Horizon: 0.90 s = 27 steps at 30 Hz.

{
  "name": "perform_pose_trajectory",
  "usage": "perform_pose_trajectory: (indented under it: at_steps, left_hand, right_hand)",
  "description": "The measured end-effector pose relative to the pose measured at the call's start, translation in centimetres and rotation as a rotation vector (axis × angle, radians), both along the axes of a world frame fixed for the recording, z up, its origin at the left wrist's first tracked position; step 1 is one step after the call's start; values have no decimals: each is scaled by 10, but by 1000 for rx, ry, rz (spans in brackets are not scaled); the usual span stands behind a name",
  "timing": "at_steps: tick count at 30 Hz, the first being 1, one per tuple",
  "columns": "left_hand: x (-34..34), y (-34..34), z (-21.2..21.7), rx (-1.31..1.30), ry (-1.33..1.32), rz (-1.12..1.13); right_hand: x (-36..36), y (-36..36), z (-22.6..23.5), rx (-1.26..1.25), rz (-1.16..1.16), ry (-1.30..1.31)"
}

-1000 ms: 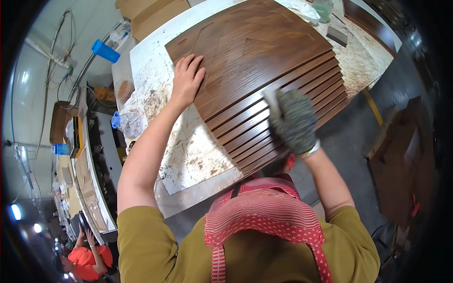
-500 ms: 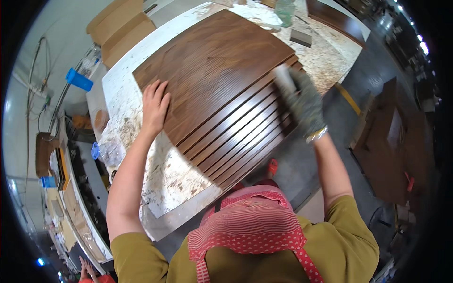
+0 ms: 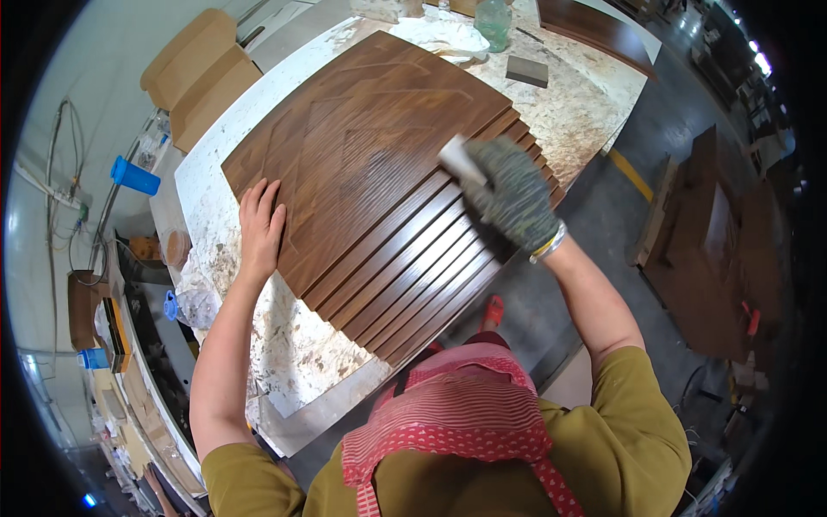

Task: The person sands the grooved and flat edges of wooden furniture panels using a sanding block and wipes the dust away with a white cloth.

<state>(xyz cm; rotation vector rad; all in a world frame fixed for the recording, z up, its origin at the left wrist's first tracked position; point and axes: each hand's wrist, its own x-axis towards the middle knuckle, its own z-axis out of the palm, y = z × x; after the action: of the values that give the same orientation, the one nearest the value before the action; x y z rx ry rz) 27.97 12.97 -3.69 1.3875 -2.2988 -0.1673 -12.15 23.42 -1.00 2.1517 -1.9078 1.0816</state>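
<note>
A large dark brown wood-grain panel [image 3: 362, 129] lies on the worktable, with several narrow brown strips [image 3: 405, 267] side by side along its near right edge. My bare left hand [image 3: 261, 226] rests flat on the panel's left edge, fingers stretched out. On my right hand [image 3: 514, 194] is a grey-green knit glove, its fingers closed around a pale block [image 3: 461, 161] held over the panel and the strips' upper ends. The block's lower face is hidden, so I cannot tell whether it touches the wood.
Stains mark the white worktable [image 3: 297, 362]. On its far side are a grey-brown block [image 3: 526, 71], a clear greenish bottle [image 3: 493, 24], white plastic [image 3: 439, 36] and another brown panel [image 3: 594, 34]. An open cardboard box [image 3: 202, 82] and a blue cup [image 3: 135, 176] are at left; brown panels [image 3: 698, 250] stand at right.
My right hand has moved left with the pale block, from the strips' right ends toward the panel. My left hand stays on the panel's left edge. The whole view has shifted slightly.
</note>
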Motion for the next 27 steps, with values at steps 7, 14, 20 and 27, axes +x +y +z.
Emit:
perform_pose_trajectory:
  at_steps: [7,14,20,27]
  left_hand:
    - [5,-4,-6,-74,8,-28]
    - [14,-14,-21,-39,24,-37]
    - [21,-34,-28,44,-106,-95]
    - [-2,-16,-24,76,-19,27]
  right_hand:
    - [-8,-30,-12,-51,-187,24]
    - [165,45,-23,-47,276,67]
    - [268,87,-6,240,796,116]
    - [312,83,-45,323,924,80]
